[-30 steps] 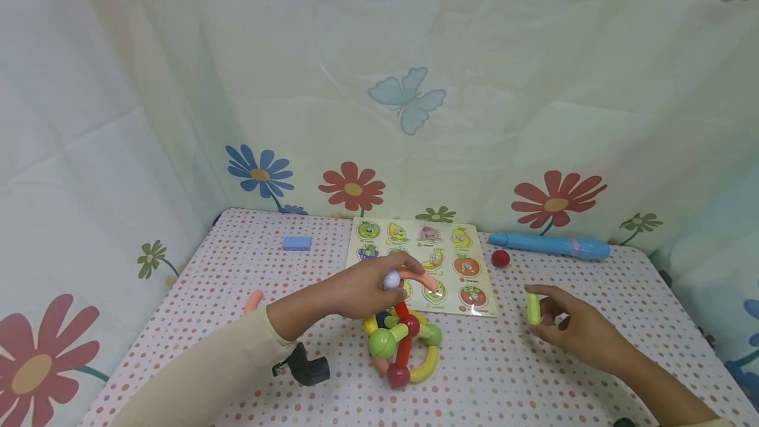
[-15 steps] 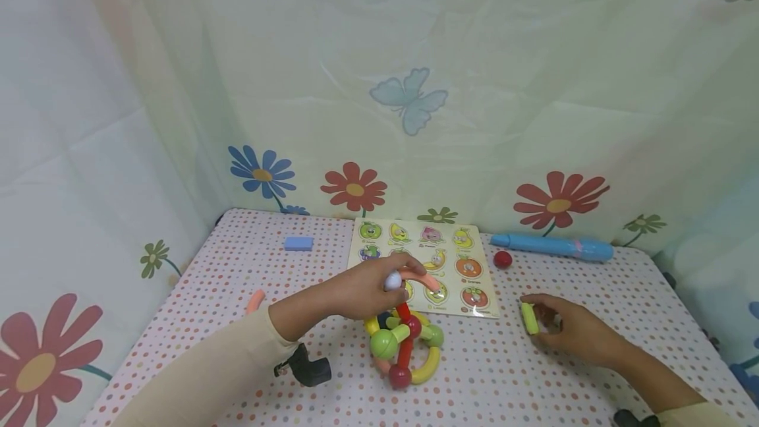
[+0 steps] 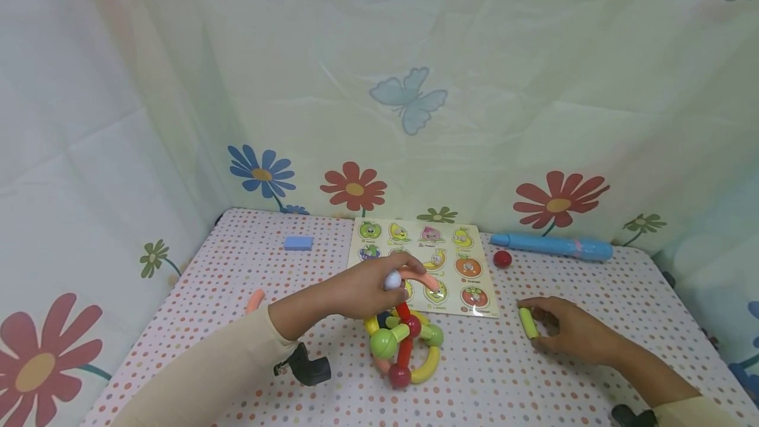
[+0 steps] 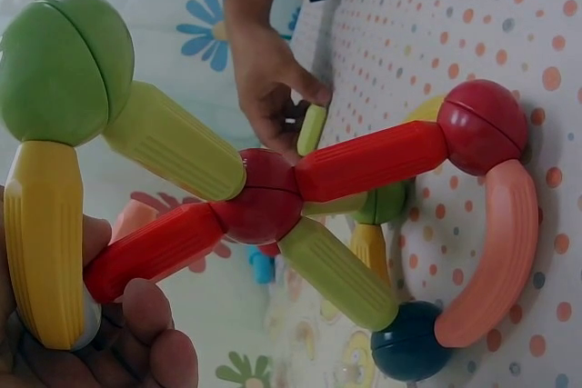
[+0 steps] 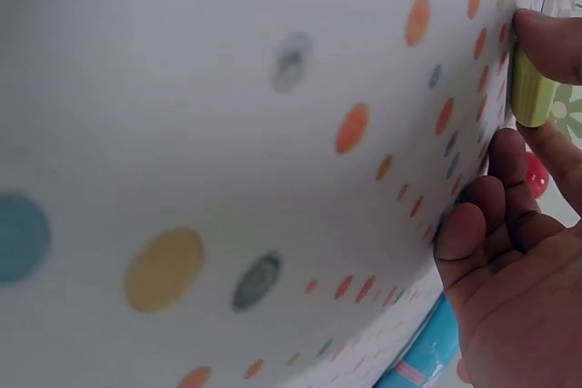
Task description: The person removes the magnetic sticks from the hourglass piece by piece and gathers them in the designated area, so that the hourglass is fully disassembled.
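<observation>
A toy built of magnetic rods and balls [image 3: 403, 348], in red, green, yellow and salmon, stands at the middle of the table. My left hand [image 3: 367, 287] grips its top, around a pale ball and the rods joined there. In the left wrist view, curled fingers [image 4: 150, 329] show beside a red rod and a yellow curved rod. To the right, my right hand [image 3: 569, 328] pinches a loose light green rod [image 3: 528, 323] by its two ends, low at the tabletop. The right wrist view shows the thumb and a finger at the ends of that rod [image 5: 531, 93].
A fruit picture board [image 3: 468, 265] lies behind the toy. Near it are a red ball [image 3: 502, 259] and a long blue tube-like object [image 3: 551, 246]. A blue block [image 3: 298, 243] lies back left. A salmon rod [image 3: 255, 300] is partly hidden behind the left sleeve.
My right hand has lowered the light green rod to the tabletop and shifted slightly left, and the rod has tilted from upright. The left hand and the toy stay in place.
</observation>
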Action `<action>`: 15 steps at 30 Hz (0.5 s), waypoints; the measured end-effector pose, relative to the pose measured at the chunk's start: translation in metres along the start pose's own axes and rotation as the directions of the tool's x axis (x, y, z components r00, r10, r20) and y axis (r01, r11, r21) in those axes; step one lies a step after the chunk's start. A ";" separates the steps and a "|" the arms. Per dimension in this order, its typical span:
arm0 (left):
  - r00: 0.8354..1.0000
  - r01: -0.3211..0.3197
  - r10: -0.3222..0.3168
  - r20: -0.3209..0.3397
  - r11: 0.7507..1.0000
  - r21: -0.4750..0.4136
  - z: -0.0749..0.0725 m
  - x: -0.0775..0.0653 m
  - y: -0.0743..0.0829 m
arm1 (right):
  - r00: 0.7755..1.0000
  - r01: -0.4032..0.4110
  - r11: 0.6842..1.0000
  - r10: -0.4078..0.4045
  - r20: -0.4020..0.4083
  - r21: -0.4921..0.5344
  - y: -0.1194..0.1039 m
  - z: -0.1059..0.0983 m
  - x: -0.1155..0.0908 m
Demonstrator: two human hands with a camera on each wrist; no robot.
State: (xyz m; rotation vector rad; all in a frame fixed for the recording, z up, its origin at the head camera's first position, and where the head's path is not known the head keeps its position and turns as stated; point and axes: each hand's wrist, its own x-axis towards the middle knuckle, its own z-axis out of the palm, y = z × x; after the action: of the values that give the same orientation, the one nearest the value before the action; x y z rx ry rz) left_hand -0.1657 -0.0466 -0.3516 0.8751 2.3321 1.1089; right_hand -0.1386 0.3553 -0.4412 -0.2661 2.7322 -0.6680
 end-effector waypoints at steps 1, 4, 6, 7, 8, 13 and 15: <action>1.000 0.006 -0.006 -0.001 1.000 -0.002 0.000 0.000 0.000 | 1.000 0.006 1.000 -0.006 0.004 -0.003 0.000 -0.001 0.000; 1.000 0.018 -0.018 -0.002 1.000 -0.010 0.000 0.000 0.001 | 1.000 0.030 0.999 -0.030 -0.003 -0.025 -0.001 -0.002 -0.001; 1.000 0.022 -0.022 -0.004 1.000 -0.012 0.001 0.000 0.000 | 0.999 0.041 0.998 -0.043 -0.028 -0.037 -0.005 -0.002 -0.001; 1.000 0.024 -0.024 -0.004 1.000 -0.013 0.001 0.000 0.001 | 0.997 0.048 0.998 -0.050 -0.050 -0.042 -0.008 -0.003 -0.001; 1.000 0.026 -0.026 -0.003 1.000 -0.014 0.001 0.001 0.001 | 0.995 0.057 0.997 -0.060 -0.082 -0.045 -0.013 -0.002 -0.002; 0.999 0.032 -0.032 -0.005 0.999 -0.012 0.001 0.001 0.001 | 0.952 0.141 0.990 -0.143 -0.270 -0.027 -0.052 0.005 -0.005; 1.000 0.028 -0.028 -0.007 0.999 -0.015 0.000 0.001 0.001 | 0.926 0.199 0.980 -0.192 -0.325 -0.012 -0.072 0.011 -0.008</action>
State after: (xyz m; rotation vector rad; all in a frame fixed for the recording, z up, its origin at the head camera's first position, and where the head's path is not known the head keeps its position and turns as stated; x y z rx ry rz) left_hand -0.1655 -0.0453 -0.3510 0.8318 2.3318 1.1193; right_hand -0.1199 0.2894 -0.4143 -0.4669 3.0368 -0.8629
